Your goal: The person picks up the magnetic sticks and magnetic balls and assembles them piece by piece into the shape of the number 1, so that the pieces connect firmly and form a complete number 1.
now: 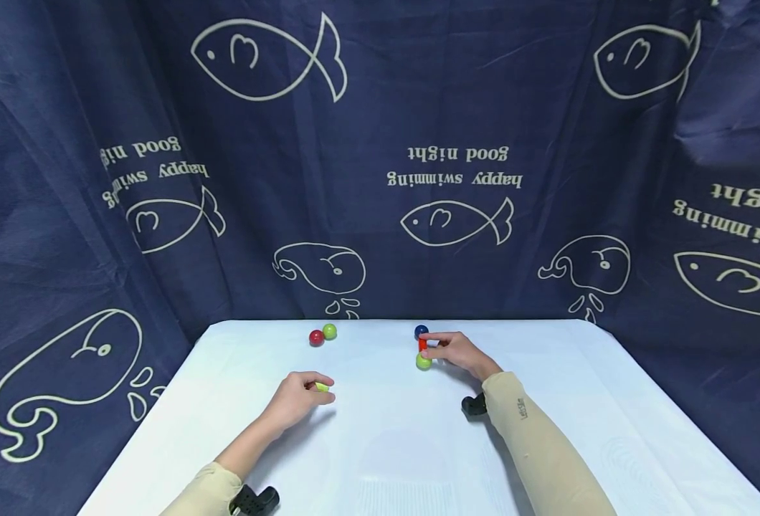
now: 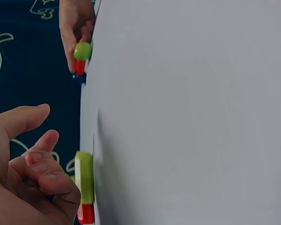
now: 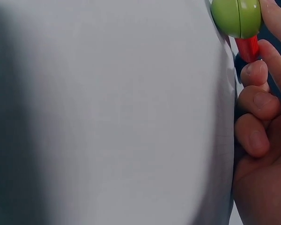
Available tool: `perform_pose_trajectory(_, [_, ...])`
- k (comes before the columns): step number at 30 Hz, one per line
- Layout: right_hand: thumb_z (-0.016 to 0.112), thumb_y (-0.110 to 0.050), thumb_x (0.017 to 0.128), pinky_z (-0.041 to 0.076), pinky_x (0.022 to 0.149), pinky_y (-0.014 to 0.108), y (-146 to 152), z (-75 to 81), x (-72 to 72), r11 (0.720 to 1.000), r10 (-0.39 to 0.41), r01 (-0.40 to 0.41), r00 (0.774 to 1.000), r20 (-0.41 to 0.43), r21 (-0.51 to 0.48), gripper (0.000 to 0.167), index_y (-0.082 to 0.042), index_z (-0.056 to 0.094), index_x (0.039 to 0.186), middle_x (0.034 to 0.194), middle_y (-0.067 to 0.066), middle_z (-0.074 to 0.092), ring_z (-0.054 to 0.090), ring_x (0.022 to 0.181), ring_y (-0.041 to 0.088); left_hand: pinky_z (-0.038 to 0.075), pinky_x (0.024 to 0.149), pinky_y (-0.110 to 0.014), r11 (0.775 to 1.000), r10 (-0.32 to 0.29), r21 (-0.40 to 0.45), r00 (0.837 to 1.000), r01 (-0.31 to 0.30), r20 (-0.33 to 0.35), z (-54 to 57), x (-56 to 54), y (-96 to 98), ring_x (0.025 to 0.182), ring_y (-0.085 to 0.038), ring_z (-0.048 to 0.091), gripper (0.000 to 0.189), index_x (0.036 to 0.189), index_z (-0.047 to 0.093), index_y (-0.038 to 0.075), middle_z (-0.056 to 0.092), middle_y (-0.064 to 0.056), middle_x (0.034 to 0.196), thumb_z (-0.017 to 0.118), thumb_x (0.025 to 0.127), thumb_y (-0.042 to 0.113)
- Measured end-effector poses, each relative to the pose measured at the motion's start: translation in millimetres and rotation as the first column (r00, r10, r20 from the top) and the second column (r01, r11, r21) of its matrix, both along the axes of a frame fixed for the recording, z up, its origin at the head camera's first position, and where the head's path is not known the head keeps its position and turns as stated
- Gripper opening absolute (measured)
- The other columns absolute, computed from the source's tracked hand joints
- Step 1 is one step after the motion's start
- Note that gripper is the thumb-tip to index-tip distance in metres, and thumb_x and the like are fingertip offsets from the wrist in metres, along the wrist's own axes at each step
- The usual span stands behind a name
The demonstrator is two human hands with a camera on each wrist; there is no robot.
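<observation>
In the head view my left hand [image 1: 295, 401] hovers low over the white table, fingers loosely bent around a small yellow-green piece [image 1: 321, 387]. The left wrist view shows a gap between thumb and fingers, and a yellow-green piece [image 2: 85, 176] with a red part [image 2: 87, 213] behind the fingers, partly hidden. Farther right, my right hand [image 1: 459, 352] pinches a short red rod [image 1: 422, 345]. A dark blue ball [image 1: 421, 331] adjoins its far end and a green ball [image 1: 424, 360] its near end. The right wrist view shows the green ball [image 3: 237, 18] close to the thumb.
A red ball [image 1: 316, 337] and another green ball [image 1: 330, 331] sit side by side near the table's back edge. A dark blue curtain [image 1: 380, 143] with fish prints hangs behind the white table [image 1: 380, 444]. Black wrist devices [image 1: 255, 499] show below both forearms.
</observation>
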State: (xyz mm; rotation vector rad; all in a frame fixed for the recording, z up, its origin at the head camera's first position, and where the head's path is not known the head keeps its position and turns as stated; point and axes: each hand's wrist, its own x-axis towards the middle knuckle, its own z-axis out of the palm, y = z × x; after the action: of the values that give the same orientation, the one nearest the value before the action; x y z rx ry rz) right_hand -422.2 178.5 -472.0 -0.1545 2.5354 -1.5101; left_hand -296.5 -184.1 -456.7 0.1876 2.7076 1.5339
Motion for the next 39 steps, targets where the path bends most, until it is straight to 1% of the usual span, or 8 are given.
perform_pose_trajectory(3, [0.086,-0.036,0.08,0.034,0.062,0.028,0,-0.3,-0.5,1.0,0.002,-0.002,1.0,-0.001,-0.006,0.054,-0.026,0.069,0.131,0.076,0.0,0.049,0.045,0.069,0.018,0.032,0.055,-0.025,1.0,0.022,0.022,1.0,-0.022,0.009,-1.9,-0.8,-6.8,0.06,-0.012,0.037,0.026,0.107,0.076,0.006,0.043,0.002,0.065,0.08,0.083,0.014])
perform_pose_trajectory(7, [0.085,-0.035,0.081,0.033,0.061,0.028,0,-0.2,-0.7,1.0,0.006,-0.006,1.0,-0.001,-0.016,0.054,-0.026,0.069,0.131,0.075,-0.001,0.049,0.044,0.068,0.017,0.033,0.058,-0.025,0.997,0.068,0.034,0.998,-0.069,0.016,-4.1,-2.5,-14.3,0.068,-0.013,0.041,0.023,0.104,0.077,0.009,0.06,0.001,0.083,0.081,0.081,0.013])
perform_pose_trajectory(11, [0.086,-0.035,0.08,0.034,0.062,0.029,0,-0.2,-0.1,1.0,0.008,-0.007,1.0,0.003,-0.025,0.056,-0.024,0.069,0.132,0.074,-0.001,0.048,0.043,0.068,0.017,0.034,0.061,-0.026,0.994,0.103,0.027,0.994,-0.104,0.03,-5.6,-4.5,-19.9,0.075,-0.015,0.043,0.024,0.105,0.077,0.009,0.061,-0.003,0.091,0.08,0.081,0.012])
perform_pose_trajectory(14, [0.086,-0.036,0.079,0.036,0.064,0.029,1,-0.2,-0.1,1.0,0.009,-0.008,1.0,0.004,-0.022,0.058,-0.024,0.068,0.133,0.076,-0.001,0.047,0.044,0.07,0.017,0.036,0.064,-0.026,0.993,0.116,0.017,0.993,-0.116,0.035,-6.6,-5.8,-23.7,0.079,-0.016,0.045,0.026,0.107,0.076,0.007,0.061,-0.006,0.092,0.079,0.082,0.012])
perform_pose_trajectory(19, [0.087,-0.038,0.078,0.037,0.066,0.03,2,-0.1,-1.0,1.0,0.005,-0.005,1.0,0.005,-0.015,0.06,-0.025,0.067,0.133,0.078,0.0,0.048,0.046,0.073,0.018,0.04,0.071,-0.028,0.993,0.118,0.015,0.993,-0.118,0.032,-8.0,-8.7,-29.4,0.088,-0.017,0.051,0.027,0.109,0.076,0.007,0.069,-0.008,0.109,0.079,0.082,0.011])
perform_pose_trajectory(29, [0.085,-0.036,0.08,0.034,0.064,0.03,0,-0.6,0.5,0.999,0.012,-0.012,1.0,0.009,-0.034,0.057,-0.024,0.067,0.134,0.074,0.0,0.046,0.043,0.07,0.019,0.035,0.065,-0.029,0.991,0.133,-0.003,0.99,-0.133,0.055,-12.4,-14.8,-35.0,0.082,-0.019,0.045,0.03,0.114,0.076,0.008,0.063,-0.006,0.099,0.076,0.084,0.01])
perform_pose_trajectory(33, [0.085,-0.036,0.081,0.033,0.064,0.031,1,-1.3,0.4,0.999,0.015,-0.015,1.0,0.005,-0.039,0.058,-0.023,0.067,0.134,0.073,0.0,0.046,0.043,0.071,0.02,0.036,0.065,-0.029,0.991,0.133,-0.014,0.99,-0.133,0.051,-13.1,-15.5,-35.3,0.083,-0.02,0.046,0.03,0.114,0.076,0.008,0.064,-0.008,0.102,0.075,0.084,0.01])
perform_pose_trajectory(39, [0.086,-0.037,0.079,0.034,0.065,0.031,1,-0.8,0.9,0.999,0.004,-0.004,1.0,0.007,-0.032,0.059,-0.025,0.067,0.134,0.075,0.001,0.047,0.044,0.072,0.02,0.041,0.072,-0.03,0.99,0.138,-0.034,0.989,-0.137,0.044,-13.3,-16.7,-33.6,0.092,-0.021,0.053,0.028,0.112,0.076,0.009,0.069,-0.009,0.112,0.075,0.083,0.009])
